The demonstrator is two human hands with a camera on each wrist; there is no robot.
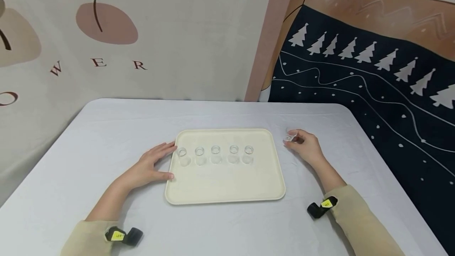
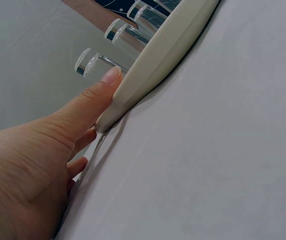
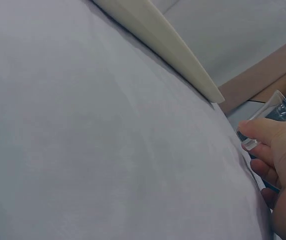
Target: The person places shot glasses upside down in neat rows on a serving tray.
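Note:
A cream rectangular tray (image 1: 227, 187) lies on the table, bearing a row of several clear shot glasses (image 1: 215, 155), which stand upside down with their thick bases upward. My left hand (image 1: 145, 169) rests against the tray's left edge, its fingers fairly straight and spread. In the left wrist view the thumb (image 2: 95, 97) touches the tray rim (image 2: 147, 70). Off the tray's right side, my right hand (image 1: 307, 147) pinches another clear shot glass (image 3: 270, 117) by its thick base between thumb and fingers. That glass is tilted, its wider end pointing away from the thumb.
A white cloth (image 1: 213, 228) covers the table, which has rounded far corners. Behind it hangs a pale printed curtain (image 1: 192, 50); at the right is a dark cloth (image 1: 337, 86) with white trees. Wrist cameras sit on both sleeves.

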